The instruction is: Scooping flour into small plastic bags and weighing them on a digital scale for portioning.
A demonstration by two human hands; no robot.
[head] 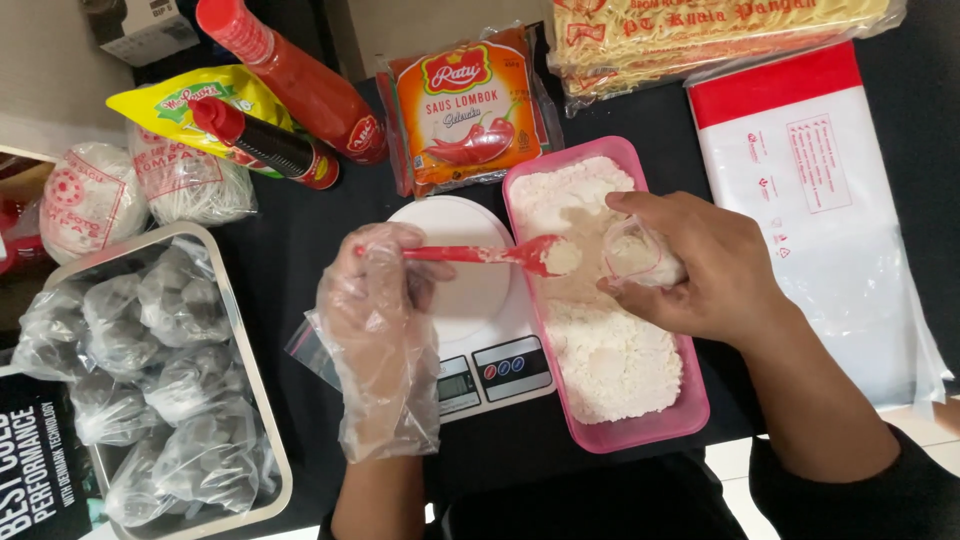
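Left hand (385,300), in loose clear plastic glove, fingers curled shut, pointing toward 3 o'clock; bare right hand (690,265) pinched closed, angled toward 10 o'clock

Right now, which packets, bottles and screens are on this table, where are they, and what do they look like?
Sauce sachet: top centre, orange, flat, chilli picture.
Red bottle: top left, lying slanted.
Dark bottle: red cap, resting on a yellow pouch.
Noodle packet: top right, clear wrap.
Plastic bags: far right, clear, red band.
Scale screen: small, grey, on the white scale's front.
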